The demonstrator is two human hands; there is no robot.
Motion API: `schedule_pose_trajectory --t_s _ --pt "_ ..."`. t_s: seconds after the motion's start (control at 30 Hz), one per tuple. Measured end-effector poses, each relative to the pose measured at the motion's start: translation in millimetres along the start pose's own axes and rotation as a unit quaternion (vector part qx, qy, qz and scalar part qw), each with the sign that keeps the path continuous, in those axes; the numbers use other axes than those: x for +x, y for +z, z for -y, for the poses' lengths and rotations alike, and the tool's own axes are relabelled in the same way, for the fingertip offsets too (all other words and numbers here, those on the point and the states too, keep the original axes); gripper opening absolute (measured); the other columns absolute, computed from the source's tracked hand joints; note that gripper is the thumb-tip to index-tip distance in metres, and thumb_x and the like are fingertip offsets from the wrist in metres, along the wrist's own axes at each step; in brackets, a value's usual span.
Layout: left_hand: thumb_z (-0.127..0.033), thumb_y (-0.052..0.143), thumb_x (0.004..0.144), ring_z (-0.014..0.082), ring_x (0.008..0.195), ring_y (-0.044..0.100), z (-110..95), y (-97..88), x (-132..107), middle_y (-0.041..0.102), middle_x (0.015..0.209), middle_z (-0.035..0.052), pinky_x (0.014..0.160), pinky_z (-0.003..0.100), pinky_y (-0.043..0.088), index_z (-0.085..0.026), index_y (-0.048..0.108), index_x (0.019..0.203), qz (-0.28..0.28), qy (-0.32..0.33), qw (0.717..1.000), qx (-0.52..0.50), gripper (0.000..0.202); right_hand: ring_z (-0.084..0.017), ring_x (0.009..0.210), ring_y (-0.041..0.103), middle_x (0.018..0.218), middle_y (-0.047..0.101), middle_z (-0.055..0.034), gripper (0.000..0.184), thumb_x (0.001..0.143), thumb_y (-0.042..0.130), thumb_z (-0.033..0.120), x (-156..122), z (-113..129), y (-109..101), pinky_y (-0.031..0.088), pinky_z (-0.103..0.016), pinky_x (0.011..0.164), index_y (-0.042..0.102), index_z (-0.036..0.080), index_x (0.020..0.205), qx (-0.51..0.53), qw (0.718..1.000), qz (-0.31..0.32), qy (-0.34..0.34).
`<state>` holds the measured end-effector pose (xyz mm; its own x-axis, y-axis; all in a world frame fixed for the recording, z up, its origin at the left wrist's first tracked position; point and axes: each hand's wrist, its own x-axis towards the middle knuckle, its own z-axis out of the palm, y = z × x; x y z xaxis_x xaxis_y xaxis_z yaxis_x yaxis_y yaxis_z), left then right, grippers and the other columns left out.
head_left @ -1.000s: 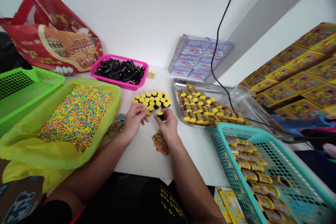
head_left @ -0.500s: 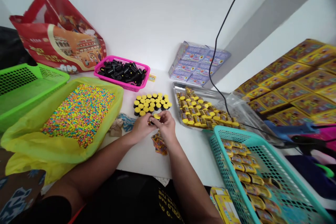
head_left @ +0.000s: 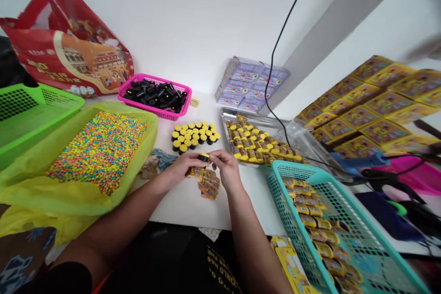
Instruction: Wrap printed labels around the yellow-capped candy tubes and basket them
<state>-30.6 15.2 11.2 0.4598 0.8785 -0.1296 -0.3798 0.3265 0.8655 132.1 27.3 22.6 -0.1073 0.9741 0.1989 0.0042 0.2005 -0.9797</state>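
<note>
A small black canister with a yellow lid (head_left: 204,156) is between my hands, above the table. My left hand (head_left: 181,168) grips it from the left, fingers closed on its side. From the right, my right hand (head_left: 225,167) pinches it between thumb and fingertips. Just below lies a loose pile of printed orange-and-purple labels (head_left: 209,184); one label (head_left: 196,172) is close under my left fingers, and I cannot tell whether they touch it. Beyond my hands, several upright black canisters with yellow lids (head_left: 195,136) stand in a tight group.
Colourful candies (head_left: 103,147) fill a yellow-lined bin on the left. A pink basket (head_left: 155,111) holds black canisters. On the right, a metal tray (head_left: 225,115) and a teal basket (head_left: 275,183) hold labelled canisters. A black cable (head_left: 272,59) hangs over the tray.
My hands have moved slightly apart, showing the canister upright between them. More of the label pile is visible. The whole view has shifted a little to the right.
</note>
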Motion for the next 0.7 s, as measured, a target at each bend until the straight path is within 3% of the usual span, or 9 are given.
schedule_pose_trajectory --t_s 0.2,0.27,0.33,0.43,0.53,0.7 --pt "-0.029 0.079 0.056 0.0162 0.059 0.061 5 0.9 0 0.066 0.071 0.0056 0.058 0.028 0.046 -0.012 0.071 0.081 0.021 -0.032 0.999 -0.017 0.031 -0.014 0.06 0.058 0.072 0.069 -0.0002 0.023 0.07 0.075 0.042 -11 2 -1 0.049 -0.029 0.059 0.068 0.021 0.075 0.012 1.0 0.014 -0.015" --pt "-0.031 0.079 0.057 0.0161 0.061 0.06 7 2.5 1 0.065 0.07 0.0047 0.06 0.028 0.045 -0.012 0.07 0.08 0.025 -0.018 0.999 0.024 0.031 -0.016 0.067 0.062 0.078 0.072 -0.0015 0.026 0.067 0.077 0.043 -14 2 -2 0.052 -0.031 0.064 0.069 0.021 0.08 0.011 1.0 0.026 -0.01" --pt "-0.033 0.079 0.057 0.0132 0.058 0.054 9 4.9 1 0.059 0.063 0.0006 0.057 0.026 0.04 -0.013 0.067 0.074 -0.007 0.03 0.992 0.118 0.029 -0.017 0.069 0.063 0.079 0.072 -0.0024 0.028 0.066 0.079 0.042 -16 2 -2 0.052 -0.03 0.065 0.07 0.021 0.08 -0.017 1.0 0.024 -0.004" --pt "-0.039 0.08 0.057 0.0088 0.053 0.039 14 9.0 1 0.044 0.053 -0.0056 0.051 0.022 0.027 -0.016 0.053 0.058 -0.097 0.129 0.943 0.29 0.035 -0.016 0.065 0.062 0.074 0.07 -0.0031 0.026 0.068 0.079 0.042 -19 2 -2 0.049 -0.028 0.06 0.07 0.019 0.077 -0.075 0.997 0.003 -0.001" --pt "-0.043 0.077 0.061 0.0083 0.052 0.034 18 12.0 -1 0.038 0.051 -0.0069 0.05 0.023 0.022 -0.018 0.044 0.054 -0.149 0.18 0.896 0.378 0.042 -0.015 0.063 0.061 0.072 0.069 -0.0024 0.025 0.068 0.078 0.042 -23 0 -1 0.05 -0.028 0.06 0.069 0.019 0.074 -0.062 0.998 -0.026 0.0" --pt "-0.047 0.069 0.072 0.0091 0.053 0.035 20 15.4 -6 0.038 0.053 -0.006 0.051 0.024 0.024 -0.018 0.043 0.058 -0.178 0.216 0.873 0.4 0.042 -0.013 0.058 0.056 0.066 0.066 0.0004 0.025 0.07 0.075 0.043 -28 -7 0 0.048 -0.027 0.059 0.067 0.019 0.073 0.022 0.997 -0.064 0.019"
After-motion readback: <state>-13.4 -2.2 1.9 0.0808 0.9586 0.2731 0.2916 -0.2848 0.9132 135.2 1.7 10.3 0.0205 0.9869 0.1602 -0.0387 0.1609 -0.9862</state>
